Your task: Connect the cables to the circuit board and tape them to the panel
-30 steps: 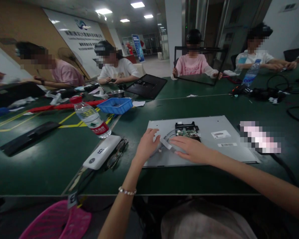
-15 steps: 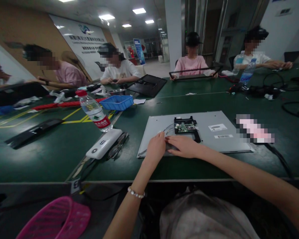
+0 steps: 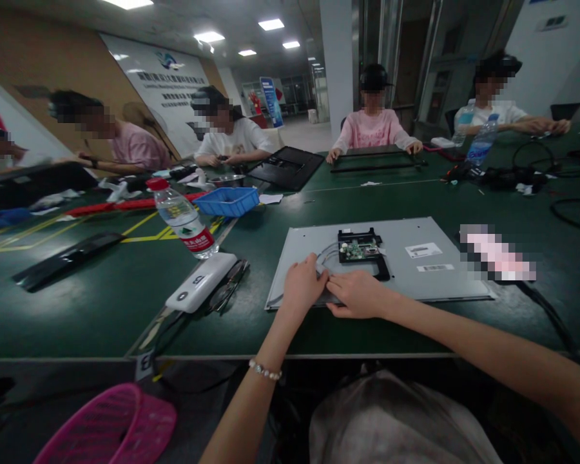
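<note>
A flat grey display panel [image 3: 406, 280] lies face down on the green table in front of me. On its back sits a black bracket [image 3: 383, 267] with a green circuit board [image 3: 360, 250]. A thin grey cable [image 3: 329, 249] curves from the board towards my left hand [image 3: 302, 285], whose fingers are closed over it near the panel's front edge. My right hand [image 3: 360, 294] rests on the same edge, with fingers bent and pressed together against the left fingertips. What lies between the right fingertips is hidden.
Left of the panel are a white power bank [image 3: 200, 283], folded glasses [image 3: 229, 287], a water bottle [image 3: 186, 222] and a blue tray [image 3: 227, 202]. A blurred pink object [image 3: 497, 252] with a black cable lies right. Across the table, a co-worker [image 3: 373, 132] handles a black frame [image 3: 379, 167].
Both my hands have shifted slightly towards me along the panel's front edge, and my right fingers have curled in. The co-worker opposite has lowered the black frame to the table.
</note>
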Motion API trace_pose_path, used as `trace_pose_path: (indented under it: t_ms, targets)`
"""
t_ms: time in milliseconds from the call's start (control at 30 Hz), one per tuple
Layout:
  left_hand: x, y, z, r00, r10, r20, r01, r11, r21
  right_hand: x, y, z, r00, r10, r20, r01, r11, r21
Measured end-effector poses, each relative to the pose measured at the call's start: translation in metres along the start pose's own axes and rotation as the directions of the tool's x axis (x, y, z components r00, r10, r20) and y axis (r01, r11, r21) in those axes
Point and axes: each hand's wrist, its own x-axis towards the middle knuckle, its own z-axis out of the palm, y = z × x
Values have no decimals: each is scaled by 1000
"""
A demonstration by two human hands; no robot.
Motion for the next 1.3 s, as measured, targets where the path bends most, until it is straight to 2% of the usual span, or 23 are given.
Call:
trace_pose_path:
  t_ms: [300,400,467,533,600,667,767,867,967,1033,1100,1200,1300]
  targets:
    - [-8,-5,6,998,11,-58,-18,992,-126,-5,2,3,1000,-7,-18,7,1000,-6]
    - [-9,-8,9,996,21,-83,-34,987,-159,-6,8,0,997,10,-82,-4,997,74]
    - [-8,-10,12,994,30,-102,-46,985,-164,-8,17,-7,982,76,-175,-51,988,144]
    - [-7,-11,15,990,36,-138,-60,984,-171,-11,32,-16,938,179,-298,-120,971,206]
    - [-6,-12,18,983,37,-181,-71,980,-186,-17,54,-25,869,305,-390,-215,942,260]
    - [-6,-13,19,976,31,-215,-77,974,-212,-25,81,-30,798,438,-413,-341,894,290]
    - [-5,-14,18,969,-13,-246,-54,964,-260,-44,125,-29,722,604,-339,-511,795,327]
    - [-5,-14,17,971,-53,-232,-12,963,-270,-66,159,-21,686,715,-135,-628,676,386]
    - [-6,-13,16,984,-46,-174,2,969,-247,-80,173,-18,692,711,127,-672,569,475]
    - [-6,-13,15,989,-28,-146,-7,972,-235,-83,173,-19,709,664,237,-670,532,518]
    - [-5,-13,14,991,-1,-131,-30,972,-231,-82,169,-23,741,615,270,-647,546,532]
    - [-5,-13,12,993,35,-112,-62,968,-242,-76,160,-27,800,543,257,-590,630,506]
    - [-3,-14,12,994,45,-103,-71,961,-267,-70,156,-24,812,540,221,-574,669,473]
